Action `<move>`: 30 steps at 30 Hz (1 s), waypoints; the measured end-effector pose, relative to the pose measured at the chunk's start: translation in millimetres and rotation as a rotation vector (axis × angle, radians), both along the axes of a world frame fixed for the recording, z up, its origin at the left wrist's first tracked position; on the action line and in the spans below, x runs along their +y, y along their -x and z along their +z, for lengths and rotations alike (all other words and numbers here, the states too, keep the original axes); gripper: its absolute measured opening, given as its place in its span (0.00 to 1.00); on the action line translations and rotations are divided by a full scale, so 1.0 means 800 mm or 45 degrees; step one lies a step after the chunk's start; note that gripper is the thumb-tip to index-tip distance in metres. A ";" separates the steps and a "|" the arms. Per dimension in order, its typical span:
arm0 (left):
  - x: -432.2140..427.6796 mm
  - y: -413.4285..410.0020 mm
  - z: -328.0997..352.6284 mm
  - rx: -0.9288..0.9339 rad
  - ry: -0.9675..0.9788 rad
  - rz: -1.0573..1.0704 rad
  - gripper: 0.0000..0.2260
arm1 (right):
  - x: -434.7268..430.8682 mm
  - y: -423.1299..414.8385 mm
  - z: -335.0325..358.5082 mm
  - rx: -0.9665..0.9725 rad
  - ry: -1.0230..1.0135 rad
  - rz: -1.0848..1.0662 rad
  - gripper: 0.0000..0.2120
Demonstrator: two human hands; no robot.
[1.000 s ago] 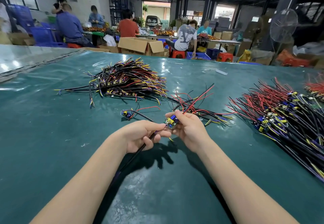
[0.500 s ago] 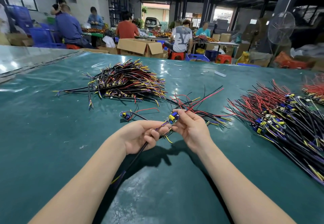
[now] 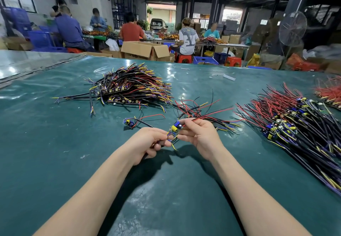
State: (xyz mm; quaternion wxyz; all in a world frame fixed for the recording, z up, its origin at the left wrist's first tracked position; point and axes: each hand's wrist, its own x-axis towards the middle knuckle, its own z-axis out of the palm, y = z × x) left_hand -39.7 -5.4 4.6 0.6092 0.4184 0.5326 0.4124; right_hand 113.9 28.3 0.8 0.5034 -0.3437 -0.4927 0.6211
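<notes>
Your left hand (image 3: 147,143) and right hand (image 3: 200,136) both pinch the small circuit board (image 3: 174,127) between them, above the green table (image 3: 55,162); its red wire (image 3: 212,113) runs beyond your right fingers.

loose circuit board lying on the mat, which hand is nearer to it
Left. The left hand is just this side of the loose board, slightly to its right; the right hand is farther right, past the left.
</notes>
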 end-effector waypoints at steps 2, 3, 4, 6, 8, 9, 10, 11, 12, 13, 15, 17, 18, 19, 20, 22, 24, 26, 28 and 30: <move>-0.002 0.002 0.001 0.086 -0.084 0.032 0.07 | 0.000 -0.003 0.002 0.033 0.044 0.062 0.09; -0.003 0.002 0.001 0.119 -0.126 0.041 0.06 | -0.001 -0.003 0.002 0.050 0.060 0.051 0.09; -0.004 0.000 0.001 0.149 -0.165 0.048 0.05 | -0.001 -0.002 0.002 0.064 0.076 0.018 0.09; -0.004 -0.003 -0.001 0.219 -0.237 0.069 0.05 | -0.003 0.001 0.000 0.079 0.106 -0.092 0.09; -0.003 -0.005 -0.003 0.283 -0.288 0.083 0.06 | -0.003 0.005 -0.003 0.064 0.111 -0.208 0.09; -0.003 -0.006 -0.003 0.298 -0.296 0.074 0.06 | -0.002 0.006 -0.004 0.038 0.100 -0.255 0.10; -0.004 -0.007 -0.003 0.301 -0.291 0.053 0.07 | -0.001 0.006 -0.004 0.003 0.084 -0.296 0.11; -0.004 -0.007 -0.003 0.296 -0.277 0.027 0.07 | 0.001 0.005 -0.004 -0.033 0.069 -0.332 0.12; -0.004 -0.007 -0.003 0.288 -0.257 0.000 0.07 | 0.003 0.002 -0.005 -0.065 0.055 -0.364 0.12; -0.004 -0.005 -0.003 0.281 -0.233 -0.026 0.07 | 0.005 -0.002 -0.004 -0.087 0.043 -0.390 0.13; -0.004 -0.002 -0.001 0.279 -0.172 -0.091 0.08 | 0.008 -0.010 -0.004 -0.098 0.022 -0.427 0.13; -0.005 0.003 0.002 0.291 -0.111 -0.175 0.08 | 0.012 -0.016 -0.003 -0.051 0.021 -0.474 0.12; -0.006 0.006 0.003 0.303 -0.086 -0.208 0.08 | 0.014 -0.021 -0.002 -0.006 0.034 -0.512 0.11; -0.007 0.009 0.004 0.319 -0.067 -0.236 0.08 | 0.017 -0.026 -0.001 0.044 0.051 -0.555 0.11; -0.007 0.012 0.005 0.343 -0.053 -0.262 0.09 | 0.020 -0.032 0.000 0.093 0.067 -0.600 0.11; -0.008 0.014 0.006 0.406 -0.046 -0.305 0.09 | 0.025 -0.044 0.000 0.181 0.095 -0.668 0.11; -0.009 0.014 0.007 0.442 -0.063 -0.305 0.10 | 0.027 -0.049 -0.002 0.224 0.106 -0.703 0.10; -0.008 0.013 0.006 0.415 -0.093 -0.265 0.10 | 0.026 -0.049 -0.001 0.306 0.119 -0.702 0.12; -0.006 0.013 0.006 0.317 -0.133 -0.155 0.10 | 0.028 -0.050 0.004 0.416 0.180 -0.596 0.16; -0.003 0.013 0.006 0.213 -0.174 -0.015 0.10 | 0.024 -0.048 0.012 0.374 0.269 -0.371 0.20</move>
